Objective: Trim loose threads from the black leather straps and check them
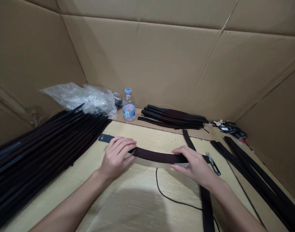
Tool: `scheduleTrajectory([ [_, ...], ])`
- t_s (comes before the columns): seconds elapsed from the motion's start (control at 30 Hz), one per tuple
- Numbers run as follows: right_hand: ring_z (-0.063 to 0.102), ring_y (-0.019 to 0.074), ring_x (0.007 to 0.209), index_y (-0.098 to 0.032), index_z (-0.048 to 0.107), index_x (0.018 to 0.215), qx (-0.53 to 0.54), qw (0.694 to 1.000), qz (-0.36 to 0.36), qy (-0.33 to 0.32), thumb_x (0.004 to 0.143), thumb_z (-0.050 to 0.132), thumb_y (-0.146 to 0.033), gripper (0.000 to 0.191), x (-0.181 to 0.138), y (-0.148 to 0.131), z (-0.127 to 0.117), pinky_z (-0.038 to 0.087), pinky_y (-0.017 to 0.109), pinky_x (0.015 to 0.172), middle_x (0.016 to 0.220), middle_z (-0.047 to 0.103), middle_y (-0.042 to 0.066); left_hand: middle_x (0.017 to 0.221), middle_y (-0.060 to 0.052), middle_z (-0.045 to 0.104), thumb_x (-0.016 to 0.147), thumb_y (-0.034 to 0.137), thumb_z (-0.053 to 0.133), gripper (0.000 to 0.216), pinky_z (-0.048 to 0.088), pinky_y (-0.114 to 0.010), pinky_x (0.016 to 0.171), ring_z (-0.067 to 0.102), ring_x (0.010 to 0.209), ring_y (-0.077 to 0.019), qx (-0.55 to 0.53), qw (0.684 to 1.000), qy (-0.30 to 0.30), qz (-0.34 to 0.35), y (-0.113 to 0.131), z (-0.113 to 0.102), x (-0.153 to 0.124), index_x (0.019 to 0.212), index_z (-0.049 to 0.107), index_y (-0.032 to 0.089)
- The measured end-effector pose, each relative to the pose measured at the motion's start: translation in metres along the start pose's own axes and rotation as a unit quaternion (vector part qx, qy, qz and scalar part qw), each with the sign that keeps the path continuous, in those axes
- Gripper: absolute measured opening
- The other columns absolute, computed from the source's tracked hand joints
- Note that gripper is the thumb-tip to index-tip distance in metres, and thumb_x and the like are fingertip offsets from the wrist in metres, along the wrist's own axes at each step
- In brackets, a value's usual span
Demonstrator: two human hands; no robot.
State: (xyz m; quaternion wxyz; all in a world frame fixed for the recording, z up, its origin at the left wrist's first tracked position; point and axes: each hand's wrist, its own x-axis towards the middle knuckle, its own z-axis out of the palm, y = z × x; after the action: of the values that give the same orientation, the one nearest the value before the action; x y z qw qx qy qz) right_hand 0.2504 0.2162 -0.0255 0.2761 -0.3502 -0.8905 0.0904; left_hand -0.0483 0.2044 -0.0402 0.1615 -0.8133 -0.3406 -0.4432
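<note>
A dark strap [154, 155], brownish in its middle and black toward the ends, runs crosswise between my two hands. My left hand [118, 156] is closed on it left of the middle, and the flat black end sticks out beyond my fingers. With thumb and fingers, my right hand [189, 161] pinches the strap near its right part. Just beyond that hand lies a pair of thread snips [213, 164]. Under my right hand and forearm another black strap [206, 206] runs lengthwise. A thin black cord [171, 199] curves across the wooden board below.
Many dark straps [41, 151] are heaped at the left, with clear plastic bags [89, 98] behind them. A water bottle [129, 106] stands at the back beside a stack of straps [173, 117]. Scraps [231, 129] and more black straps [256, 174] lie right. Cardboard walls [147, 61] enclose the board.
</note>
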Motion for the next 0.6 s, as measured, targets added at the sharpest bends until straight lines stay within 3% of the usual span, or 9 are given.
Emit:
scheduleTrajectory([
  [0.17, 0.065, 0.0221, 0.085, -0.016, 0.058, 0.110, -0.015, 0.999, -0.031, 0.013, 0.089, 0.061, -0.031, 0.027, 0.0011, -0.0002, -0.0017, 0.056, 0.036, 0.074, 0.093, 0.067, 0.009, 0.089, -0.013, 0.073, 0.080, 0.005, 0.061, 0.017, 0.047, -0.041, 0.078, 0.067, 0.082, -0.0238, 0.001, 1.000, 0.002, 0.002, 0.0001, 0.0021, -0.0025, 0.096, 0.061, 0.012],
  [0.6, 0.064, 0.0219, 0.082, -0.016, 0.064, 0.104, -0.012, 0.999, -0.031, 0.016, 0.089, 0.060, -0.038, 0.027, -0.0009, 0.0092, -0.0002, 0.057, 0.035, 0.071, 0.088, 0.065, 0.009, 0.089, -0.009, 0.072, 0.086, 0.014, 0.062, 0.016, 0.045, -0.040, 0.081, 0.065, 0.080, -0.0208, -0.012, 0.999, -0.030, -0.004, -0.0009, 0.0055, -0.0073, 0.101, 0.060, 0.014],
])
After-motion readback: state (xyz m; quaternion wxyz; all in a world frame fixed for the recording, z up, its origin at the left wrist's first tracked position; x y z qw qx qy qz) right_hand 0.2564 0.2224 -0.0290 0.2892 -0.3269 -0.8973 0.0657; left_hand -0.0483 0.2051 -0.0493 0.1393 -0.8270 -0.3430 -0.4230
